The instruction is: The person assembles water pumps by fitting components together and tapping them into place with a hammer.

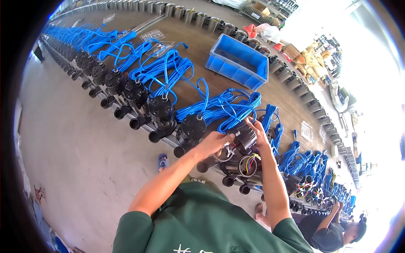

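Note:
A round black pump cover [244, 135] is held tilted between my two hands. My left hand [216, 142] grips its left edge with the thumb on top. On its far right side, where a blue cable joins it, my right hand [258, 131] has its fingers closed round it. Just below the cover is a pump's metal housing, partly hidden, with wires and something white at its mouth. Beside that lies an open pump housing [247, 165] with red, yellow and blue wires showing. To the left, a covered black pump [192, 127] stands in the row. Coiled blue cable [230, 105] lies behind my hands.
A long brown table [198, 63] carries the pumps and more cable bundles [162, 71]. A blue plastic crate [239, 63] sits farther back, near a line of metal cylinders [202, 19]. At the lower right, another person [331, 230] works along the same row.

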A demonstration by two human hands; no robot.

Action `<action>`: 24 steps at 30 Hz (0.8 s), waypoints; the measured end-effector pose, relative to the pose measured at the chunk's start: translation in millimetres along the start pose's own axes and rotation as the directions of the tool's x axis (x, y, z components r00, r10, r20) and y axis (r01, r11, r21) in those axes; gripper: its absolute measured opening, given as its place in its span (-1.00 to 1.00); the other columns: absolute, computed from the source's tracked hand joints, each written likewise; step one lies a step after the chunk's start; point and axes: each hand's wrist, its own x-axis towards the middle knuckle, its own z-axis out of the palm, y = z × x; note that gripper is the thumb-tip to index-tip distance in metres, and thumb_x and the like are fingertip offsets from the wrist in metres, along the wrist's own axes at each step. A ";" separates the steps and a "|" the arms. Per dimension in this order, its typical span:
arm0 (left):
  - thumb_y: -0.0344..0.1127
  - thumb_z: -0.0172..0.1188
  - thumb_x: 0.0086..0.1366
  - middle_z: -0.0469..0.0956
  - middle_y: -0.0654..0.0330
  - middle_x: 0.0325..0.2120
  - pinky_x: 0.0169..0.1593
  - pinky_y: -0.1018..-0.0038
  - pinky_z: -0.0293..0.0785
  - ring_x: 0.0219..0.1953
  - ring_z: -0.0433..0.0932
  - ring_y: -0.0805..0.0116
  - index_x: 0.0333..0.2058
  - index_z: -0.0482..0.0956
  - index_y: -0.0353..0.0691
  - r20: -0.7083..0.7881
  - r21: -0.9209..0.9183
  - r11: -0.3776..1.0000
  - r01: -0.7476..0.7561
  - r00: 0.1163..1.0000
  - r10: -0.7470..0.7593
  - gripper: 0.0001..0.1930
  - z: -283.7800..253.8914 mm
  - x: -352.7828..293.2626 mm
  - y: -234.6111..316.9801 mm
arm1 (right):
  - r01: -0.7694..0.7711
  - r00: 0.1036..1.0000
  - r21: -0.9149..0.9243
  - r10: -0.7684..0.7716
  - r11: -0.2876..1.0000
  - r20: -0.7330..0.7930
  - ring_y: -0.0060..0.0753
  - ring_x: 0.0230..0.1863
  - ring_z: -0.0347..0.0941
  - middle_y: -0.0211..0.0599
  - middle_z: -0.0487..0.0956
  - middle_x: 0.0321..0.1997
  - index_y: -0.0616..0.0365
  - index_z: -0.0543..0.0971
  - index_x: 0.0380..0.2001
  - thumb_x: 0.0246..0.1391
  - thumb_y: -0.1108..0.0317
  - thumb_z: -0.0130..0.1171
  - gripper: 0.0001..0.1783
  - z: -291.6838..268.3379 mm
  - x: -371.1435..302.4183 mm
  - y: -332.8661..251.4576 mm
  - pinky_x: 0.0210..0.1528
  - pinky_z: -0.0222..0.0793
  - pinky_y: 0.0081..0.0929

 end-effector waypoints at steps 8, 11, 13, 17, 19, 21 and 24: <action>-0.09 0.66 -0.11 0.65 0.19 -0.48 -0.09 0.40 0.47 -0.27 0.58 0.35 -0.36 0.71 -0.31 -0.100 0.370 0.907 -0.199 0.963 0.252 -0.54 17.7 -4.8 15.5 | 0.019 1.000 -0.111 -0.021 0.994 -0.012 -0.76 -0.37 0.33 -0.64 0.49 -0.38 0.07 0.58 -0.23 0.42 0.07 0.17 -0.70 8.4 -3.4 -11.7 -0.29 0.27 -0.63; -0.13 0.63 -0.16 0.63 0.13 -0.38 0.06 0.27 0.41 -0.09 0.54 0.12 -0.43 0.69 -0.26 -0.253 0.763 0.612 -0.209 0.775 0.580 -0.60 18.6 -5.2 -22.2 | 0.069 0.998 -0.240 -0.066 0.968 0.021 -0.76 -0.37 0.33 -0.66 0.48 -0.39 0.07 0.58 -0.23 0.42 0.08 0.18 -0.72 12.5 -5.5 -5.7 -0.30 0.26 -0.63; -0.16 0.59 -0.18 0.50 0.05 -0.12 0.16 0.08 0.32 0.09 0.40 -0.07 -0.42 0.64 -0.23 -0.326 0.762 0.624 -0.174 0.729 0.601 -0.61 32.0 -7.6 -32.9 | 0.009 0.999 -0.230 -0.017 0.973 -0.031 -0.77 -0.39 0.32 -0.67 0.47 -0.41 0.07 0.58 -0.23 0.41 0.09 0.19 -0.72 5.9 -10.1 4.3 -0.31 0.25 -0.64; -0.15 0.58 -0.13 0.36 0.00 0.09 0.20 -0.03 0.31 0.20 0.35 -0.12 0.01 0.46 -0.24 -0.478 0.735 0.676 -0.043 0.674 0.563 -0.28 48.5 -2.9 -44.1 | -0.047 0.993 -0.151 0.031 0.987 -0.111 -0.79 -0.43 0.30 -0.68 0.47 -0.43 0.05 0.58 -0.27 0.42 0.09 0.18 -0.73 2.1 -15.2 12.1 -0.36 0.21 -0.66; -0.14 0.58 -0.12 0.36 0.01 0.11 0.22 -0.04 0.31 0.23 0.35 -0.12 0.09 0.39 -0.24 -0.603 0.668 0.744 0.023 0.603 0.522 -0.20 55.2 -5.2 -47.3 | -0.061 0.987 -0.179 0.033 0.982 -0.157 -0.79 -0.45 0.30 -0.68 0.46 -0.44 0.03 0.58 -0.29 0.43 0.10 0.17 -0.73 0.1 -14.9 16.1 -0.38 0.19 -0.67; -0.09 0.58 -0.10 0.36 0.00 0.13 0.21 -0.06 0.33 0.24 0.36 -0.12 0.09 0.41 -0.24 -0.546 0.693 0.720 0.046 0.685 0.482 -0.21 53.2 -6.7 -53.5 | -0.126 0.974 -0.147 0.094 0.981 -0.208 -0.79 -0.47 0.31 -0.67 0.47 -0.46 0.04 0.57 -0.31 0.44 0.10 0.15 -0.72 7.1 -21.1 17.5 -0.41 0.20 -0.67; 0.01 0.56 -0.06 0.42 0.03 0.09 0.21 -0.02 0.37 0.18 0.43 -0.07 0.15 0.42 -0.25 -0.447 0.813 0.575 0.089 0.729 0.518 -0.16 49.1 -0.5 -46.3 | -0.116 0.966 -0.082 0.094 0.990 -0.240 -0.75 -0.46 0.35 -0.64 0.50 -0.45 0.05 0.58 -0.31 0.44 0.09 0.15 -0.70 10.8 -23.2 19.6 -0.39 0.24 -0.65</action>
